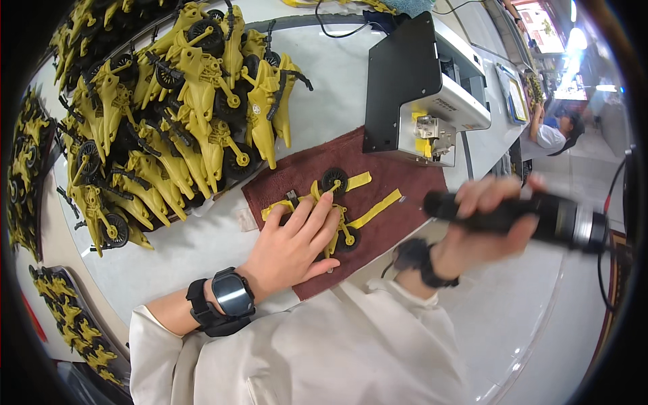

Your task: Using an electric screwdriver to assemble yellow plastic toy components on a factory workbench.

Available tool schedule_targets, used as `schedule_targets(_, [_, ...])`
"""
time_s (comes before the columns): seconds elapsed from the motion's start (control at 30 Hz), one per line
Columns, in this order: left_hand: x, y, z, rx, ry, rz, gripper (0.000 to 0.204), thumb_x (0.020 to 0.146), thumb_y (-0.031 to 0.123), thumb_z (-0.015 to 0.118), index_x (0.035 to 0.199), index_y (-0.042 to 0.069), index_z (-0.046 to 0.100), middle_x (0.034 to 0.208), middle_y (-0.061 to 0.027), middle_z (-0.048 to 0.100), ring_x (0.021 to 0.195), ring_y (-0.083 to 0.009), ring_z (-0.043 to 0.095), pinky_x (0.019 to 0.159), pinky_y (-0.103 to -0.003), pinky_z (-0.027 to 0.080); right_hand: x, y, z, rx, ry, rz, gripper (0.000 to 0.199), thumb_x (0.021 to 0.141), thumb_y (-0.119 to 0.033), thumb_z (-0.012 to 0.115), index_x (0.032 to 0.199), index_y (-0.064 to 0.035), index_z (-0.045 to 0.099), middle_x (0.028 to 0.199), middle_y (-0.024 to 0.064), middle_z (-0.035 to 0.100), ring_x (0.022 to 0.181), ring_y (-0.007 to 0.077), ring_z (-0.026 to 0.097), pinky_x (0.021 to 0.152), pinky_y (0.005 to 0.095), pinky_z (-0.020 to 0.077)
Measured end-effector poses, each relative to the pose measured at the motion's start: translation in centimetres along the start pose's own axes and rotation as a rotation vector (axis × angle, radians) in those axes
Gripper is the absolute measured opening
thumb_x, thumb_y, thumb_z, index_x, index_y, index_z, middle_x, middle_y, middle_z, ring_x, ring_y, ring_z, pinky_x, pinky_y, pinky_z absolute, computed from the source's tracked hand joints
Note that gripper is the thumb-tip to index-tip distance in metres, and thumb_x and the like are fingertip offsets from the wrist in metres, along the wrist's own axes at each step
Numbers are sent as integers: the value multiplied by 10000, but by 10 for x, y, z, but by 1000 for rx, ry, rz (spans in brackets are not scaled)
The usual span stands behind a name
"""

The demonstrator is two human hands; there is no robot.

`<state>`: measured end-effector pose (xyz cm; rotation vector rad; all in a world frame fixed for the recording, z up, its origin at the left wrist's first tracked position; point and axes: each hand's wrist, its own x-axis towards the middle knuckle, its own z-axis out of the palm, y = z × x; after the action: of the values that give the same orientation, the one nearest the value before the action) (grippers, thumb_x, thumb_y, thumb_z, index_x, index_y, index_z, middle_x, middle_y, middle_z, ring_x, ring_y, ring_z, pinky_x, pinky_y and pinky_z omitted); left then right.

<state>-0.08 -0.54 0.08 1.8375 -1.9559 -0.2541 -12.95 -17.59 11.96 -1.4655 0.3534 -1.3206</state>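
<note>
Left hand (297, 237): palm down, fingers spread and not curled, lying over a yellow-and-black toy motorcycle (343, 223). Index fingertip touches it near the farther wheel (334, 181); much of the body is covered by the hand.

Toy lies on a maroon cloth (408, 169), toward the near edge of the tabletop (324, 88). Wheel-to-wheel axis runs from the cloth's far side to its near side, slanting slightly right as it nears the wearer.

Right hand (489, 202): closed round the barrel of a black corded electric screwdriver (548, 217), beyond the cloth's right edge. Motion blur here. Tool's long axis lies roughly side to side, nose toward the toy, so it crosses the wheel line. Toy is left of the right hand, apart from it; left hand is the nearer, in contact.

Yellow strip (378, 208) on the cloth between toy and tool. Screw feeder (401, 81), judging by shape, at the cloth's far right corner. Heaped toy motorcycles (196, 121) toward the tabletop's far left corner.
</note>
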Motion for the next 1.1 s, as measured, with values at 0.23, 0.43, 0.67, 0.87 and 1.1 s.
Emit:
schedule_targets(0.23, [1,1,-2,-28,5,-6,713,724,533,625,1253,77,480,1393,-137,374,1140,-258,435,878,-415,342,-59,3,15,110,-245,-145,755,841,-432,634,1296,-23,193,843,211,595,588,304,606,572,430,502])
schedule_targets(0.43, [4,-1,0,-11,20,10,712,689,540,647,1205,72,502,1391,-129,379,1094,-253,447,854,-397,355,-80,0,11,37,-167,-127,730,855,-443,609,1278,-10,202,803,205,592,531,296,587,516,425,495])
schedule_targets(0.67, [4,-1,3,1,40,12,708,677,547,655,1182,72,515,1389,-129,379,1096,-252,448,848,-402,363,-92,-1,11,-131,-62,-120,646,886,-492,502,1279,-37,267,697,113,525,465,227,508,475,374,433])
schedule_targets(0.87, [4,-2,3,-1,12,17,712,695,554,641,1212,84,501,1393,-124,377,1108,-250,444,851,-399,357,-89,11,9,12,-150,-79,682,875,-465,570,1256,-22,219,808,183,575,558,269,586,527,405,505])
schedule_targets(1.1, [4,-2,1,-5,-12,-2,713,706,553,632,1235,97,492,1400,-115,372,1123,-241,438,866,-402,345,-89,19,3,45,-340,-75,656,822,-249,704,1249,-28,257,859,198,571,632,278,596,571,412,504])
